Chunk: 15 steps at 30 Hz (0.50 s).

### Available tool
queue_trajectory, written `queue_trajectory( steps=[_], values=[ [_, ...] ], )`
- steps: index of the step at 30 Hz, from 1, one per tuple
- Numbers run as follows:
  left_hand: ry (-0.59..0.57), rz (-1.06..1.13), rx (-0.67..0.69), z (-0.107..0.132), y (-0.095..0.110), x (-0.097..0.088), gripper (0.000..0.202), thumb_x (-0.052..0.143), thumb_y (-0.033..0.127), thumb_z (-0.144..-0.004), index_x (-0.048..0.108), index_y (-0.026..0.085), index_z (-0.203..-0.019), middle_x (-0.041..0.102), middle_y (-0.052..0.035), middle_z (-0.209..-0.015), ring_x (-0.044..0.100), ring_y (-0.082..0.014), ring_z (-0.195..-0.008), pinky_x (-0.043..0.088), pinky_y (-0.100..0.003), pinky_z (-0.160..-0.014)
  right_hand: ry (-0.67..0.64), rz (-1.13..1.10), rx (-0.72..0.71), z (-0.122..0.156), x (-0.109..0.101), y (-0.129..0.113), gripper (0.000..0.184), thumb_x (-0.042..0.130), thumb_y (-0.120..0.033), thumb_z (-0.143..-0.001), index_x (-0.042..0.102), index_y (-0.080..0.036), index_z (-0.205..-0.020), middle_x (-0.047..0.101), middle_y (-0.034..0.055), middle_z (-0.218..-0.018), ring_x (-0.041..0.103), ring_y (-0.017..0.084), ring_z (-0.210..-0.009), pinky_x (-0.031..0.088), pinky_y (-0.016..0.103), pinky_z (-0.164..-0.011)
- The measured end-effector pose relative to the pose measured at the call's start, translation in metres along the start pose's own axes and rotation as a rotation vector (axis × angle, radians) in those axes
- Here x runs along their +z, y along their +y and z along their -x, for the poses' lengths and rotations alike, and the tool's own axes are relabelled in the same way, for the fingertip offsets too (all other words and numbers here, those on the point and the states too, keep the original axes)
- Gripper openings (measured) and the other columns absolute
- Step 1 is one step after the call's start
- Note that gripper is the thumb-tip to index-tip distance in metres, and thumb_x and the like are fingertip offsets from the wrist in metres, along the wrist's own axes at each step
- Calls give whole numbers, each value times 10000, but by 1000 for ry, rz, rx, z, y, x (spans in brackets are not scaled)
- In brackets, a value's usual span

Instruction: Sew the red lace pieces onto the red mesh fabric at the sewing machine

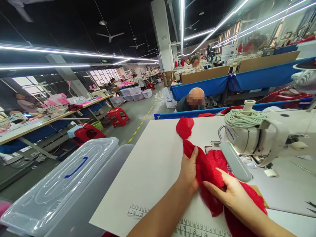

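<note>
Both of my hands grip a piece of red lace fabric [206, 168] above the white sewing table [148, 171]. My left hand [190, 168] is closed on its upper left part, thumb on top. My right hand [230, 191] pinches the cloth lower down, thumb and fingers on either side of a fold. More of the red fabric hangs below and runs under the right forearm. A separate red cloth piece [185, 127] lies near the table's far edge. Right of my hands stands a white sewing machine [256, 131], with pale green cord [244, 118] coiled on its top.
A lidded clear plastic box [66, 184] stands against the table's left side. Ruler markings [192, 228] run along the near edge. A person [191, 100] is low beyond the far edge. Red stools [118, 116] and other worktables are on the left. Dark scissor-like tips [311, 206] lie far right.
</note>
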<state>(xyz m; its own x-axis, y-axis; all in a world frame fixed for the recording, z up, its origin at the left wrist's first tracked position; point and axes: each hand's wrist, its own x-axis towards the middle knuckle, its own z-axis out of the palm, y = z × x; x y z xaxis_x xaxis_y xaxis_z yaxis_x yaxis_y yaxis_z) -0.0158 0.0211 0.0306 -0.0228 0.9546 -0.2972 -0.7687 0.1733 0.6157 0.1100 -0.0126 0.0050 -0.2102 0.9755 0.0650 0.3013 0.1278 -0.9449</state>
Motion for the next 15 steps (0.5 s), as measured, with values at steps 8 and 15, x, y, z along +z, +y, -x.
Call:
queue_trajectory(
  steps=[8,15],
  values=[
    [124,29,73,-6,3,-2,396,891,351,-628,596,176,-826,623,16,-694,617,-156,-692,517,-306,-780,-153,-138,117,-2,-8,7,427,589,-649,-786,595,-236,-680,672,27,-679,636,254,-684,549,362,-677],
    [221,-21,129,-7,7,-1,224,788,277,-774,654,167,-916,672,-12,-798,650,-177,-816,516,-294,-815,-147,-326,173,-12,-28,7,525,720,-647,-709,710,-184,-955,733,96,-1000,663,299,-948,549,410,-877]
  ],
)
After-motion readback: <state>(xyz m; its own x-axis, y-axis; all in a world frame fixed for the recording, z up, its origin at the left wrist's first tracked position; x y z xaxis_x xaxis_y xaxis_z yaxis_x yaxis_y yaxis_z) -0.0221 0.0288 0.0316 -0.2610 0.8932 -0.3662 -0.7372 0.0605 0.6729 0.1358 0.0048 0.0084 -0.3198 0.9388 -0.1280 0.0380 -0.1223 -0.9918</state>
